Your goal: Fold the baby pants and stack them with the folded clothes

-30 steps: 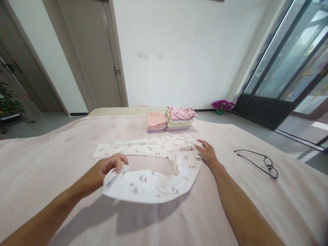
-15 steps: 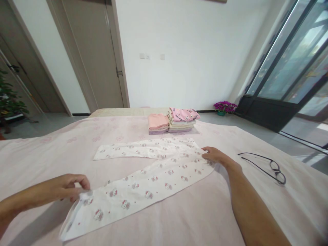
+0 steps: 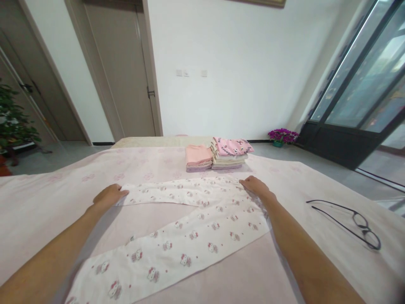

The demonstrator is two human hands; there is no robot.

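Note:
White pants [image 3: 196,232] printed with small cat faces lie spread on the pink sheet, waist to the right and legs pointing left. My left hand [image 3: 109,196] grips the hem of the far leg between thumb and fingers. At the waistband's far corner, my right hand [image 3: 255,185] pinches the cloth. The near leg runs toward the lower left, its end cut off by the picture's edge. Just beyond the pants are a stack of folded peach clothes [image 3: 198,157] and a taller stack topped with a pink printed garment [image 3: 233,146].
Eyeglasses [image 3: 360,226] lie with their temples open on the pink sheet [image 3: 319,190], right of my right forearm. Past the far edge stand a white wall, a door [image 3: 123,71] and a pot of purple flowers [image 3: 282,135]. A leafy plant [image 3: 14,116] is at the far left.
My left hand has gone from the near leg's hem to the far leg's hem. My right hand has shifted along the waistband to its far corner. The view has tilted slightly.

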